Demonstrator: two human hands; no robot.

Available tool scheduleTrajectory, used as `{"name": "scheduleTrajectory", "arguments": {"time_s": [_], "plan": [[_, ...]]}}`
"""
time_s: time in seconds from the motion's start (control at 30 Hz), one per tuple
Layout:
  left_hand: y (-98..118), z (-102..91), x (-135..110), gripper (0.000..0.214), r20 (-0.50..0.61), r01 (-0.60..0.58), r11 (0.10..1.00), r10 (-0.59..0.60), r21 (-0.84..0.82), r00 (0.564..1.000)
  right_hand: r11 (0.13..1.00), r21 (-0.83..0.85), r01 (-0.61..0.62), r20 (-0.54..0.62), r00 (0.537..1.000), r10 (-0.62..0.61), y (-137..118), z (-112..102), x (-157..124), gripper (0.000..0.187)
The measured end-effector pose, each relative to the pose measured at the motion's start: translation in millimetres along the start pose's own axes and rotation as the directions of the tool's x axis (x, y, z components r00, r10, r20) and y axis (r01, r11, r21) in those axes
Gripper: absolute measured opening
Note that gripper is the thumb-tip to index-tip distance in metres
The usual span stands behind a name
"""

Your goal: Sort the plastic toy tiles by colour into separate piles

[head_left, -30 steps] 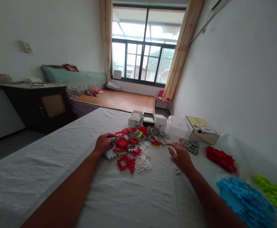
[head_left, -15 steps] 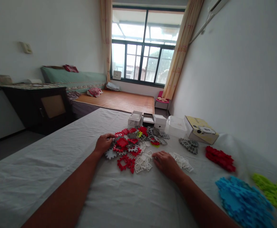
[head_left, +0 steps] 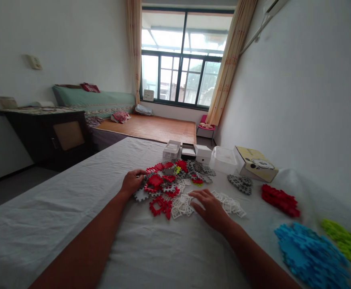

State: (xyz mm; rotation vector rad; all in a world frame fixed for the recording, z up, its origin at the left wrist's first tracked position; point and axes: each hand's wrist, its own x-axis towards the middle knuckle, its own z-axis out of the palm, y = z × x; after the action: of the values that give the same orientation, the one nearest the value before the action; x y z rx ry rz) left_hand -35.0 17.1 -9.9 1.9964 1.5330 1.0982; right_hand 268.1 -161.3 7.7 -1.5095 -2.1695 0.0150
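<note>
A mixed pile of red, white and grey interlocking plastic pieces (head_left: 169,184) lies on the white-sheeted table (head_left: 73,208). My left hand (head_left: 132,181) rests curled on the pile's left edge, fingertips on the pieces; what it grips, if anything, is hidden. My right hand (head_left: 210,205) lies flat with fingers stretched toward the white pieces (head_left: 183,205) at the pile's near edge. A separate spread of white pieces (head_left: 231,204) lies just right of that hand.
Sorted heaps lie along the right: grey pieces (head_left: 241,184), red pieces (head_left: 279,199), blue pieces (head_left: 311,253), green pieces (head_left: 348,243). Small white boxes (head_left: 187,151), a clear tub (head_left: 223,159) and a yellow carton (head_left: 256,163) stand at the far edge. A bed (head_left: 145,126) and dark cabinet (head_left: 47,134) lie beyond.
My right hand moved from the right, near the grey heap, leftward to the white pieces at the pile's near edge. The white spread beside it is now uncovered. The left hand stayed put.
</note>
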Motion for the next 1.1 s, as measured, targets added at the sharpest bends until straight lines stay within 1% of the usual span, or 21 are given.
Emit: {"name": "scheduleTrajectory", "arguments": {"time_s": [0.07,0.13,0.23,0.33,0.43,0.53,0.63,0.7,0.83,0.97,1.03,1.1], "plan": [[1,-0.3,-1,0.03,-0.001,0.001,1.0,-0.001,-0.001,1.0,0.993,0.073,0.093,0.083,0.992,-0.099,-14,7,2,0.039],[2,-0.8,-1,0.03,-0.002,0.004,1.0,-0.004,-0.002,1.0,0.989,0.103,0.103,0.1,0.989,-0.113,-18,10,3,0.037],[3,-1.3,-2,0.03,-0.002,0.01,1.0,-0.01,-0.001,1.0,0.987,0.152,0.044,0.048,0.997,-0.052,-9,9,2,0.027],[5,-1.6,-3,0.029,-0.002,0.014,1.0,-0.014,0.0,1.0,0.976,0.217,-0.011,-0.011,1.0,0.014,2,5,0,0.025],[6,-2.0,-3,0.03,-0.003,0.019,1.0,-0.019,-0.002,1.0,0.953,0.288,-0.098,-0.06,0.991,0.12,6,4,0,0.025],[6,-2.6,-3,0.03,-0.003,0.018,1.0,-0.018,-0.004,1.0,0.913,0.36,-0.192,-0.043,0.974,0.222,6,4,1,0.026],[6,-2.9,-3,0.03,0.0,0.016,1.0,-0.016,-0.003,1.0,0.88,0.397,-0.261,0.001,0.959,0.284,7,4,1,0.025],[5,-3.0,-2,0.03,0.002,0.018,1.0,-0.018,-0.001,1.0,0.862,0.411,-0.295,0.005,0.947,0.322,10,4,1,0.025],[6,-3.3,-2,0.03,0.005,0.019,1.0,-0.019,0.004,1.0,0.851,0.423,-0.312,0.012,0.941,0.34,16,2,1,0.023],[6,-3.8,-3,0.03,-0.001,0.011,1.0,-0.011,0.008,1.0,0.843,0.464,-0.272,0.033,0.956,0.29,17,0,0,0.022],[6,-3.9,-3,0.03,-0.004,0.007,1.0,-0.007,0.01,1.0,0.853,0.454,-0.259,0.033,0.961,0.274,15,-1,0,0.024],[6,-4.0,-3,0.031,-0.004,0.003,1.0,-0.003,0.011,1.0,0.866,0.419,-0.272,0.02,0.957,0.29,15,-4,1,0.026]]}}
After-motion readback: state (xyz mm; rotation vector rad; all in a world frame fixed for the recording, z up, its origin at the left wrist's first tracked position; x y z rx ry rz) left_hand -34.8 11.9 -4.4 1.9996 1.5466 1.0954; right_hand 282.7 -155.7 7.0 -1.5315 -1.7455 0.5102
